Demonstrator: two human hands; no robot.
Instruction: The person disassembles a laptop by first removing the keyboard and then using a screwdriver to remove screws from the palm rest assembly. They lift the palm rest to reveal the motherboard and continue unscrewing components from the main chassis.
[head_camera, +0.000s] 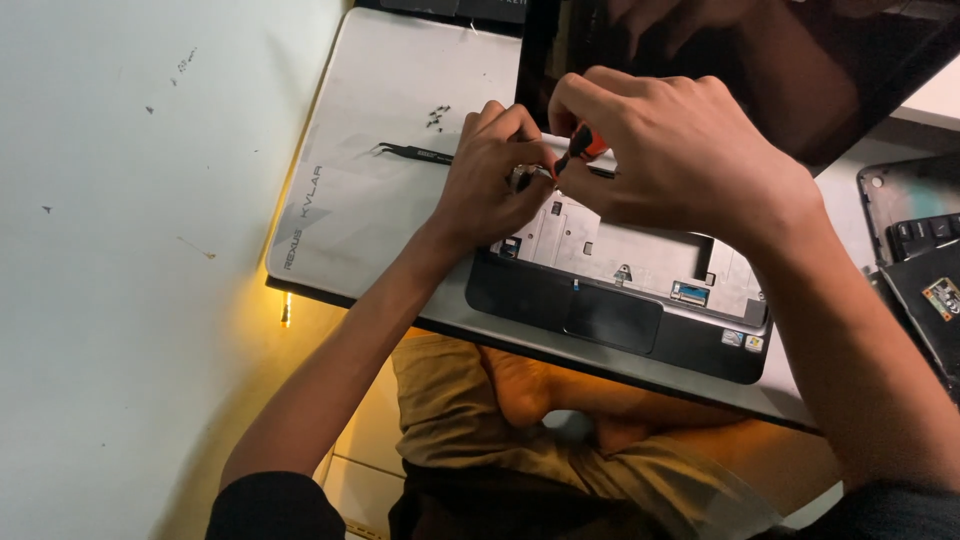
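Note:
A dark laptop (610, 320) lies opened up on a white mat (390, 90), its keyboard removed and the silver inner plate (640, 255) bare. My right hand (680, 150) grips a small screwdriver (578, 145) with an orange and black handle, tip down at the plate's upper left corner. My left hand (495, 170) pinches at the same spot, fingertips touching the laptop beside the screwdriver tip. The laptop's dark screen (740, 60) stands tilted behind both hands and mirrors them.
Black tweezers (412, 152) and several tiny screws (438, 117) lie on the mat left of my hands. A detached black keyboard part (925, 270) sits at the right edge. A pale wall (130, 250) is on the left. My legs (520, 400) show below the table edge.

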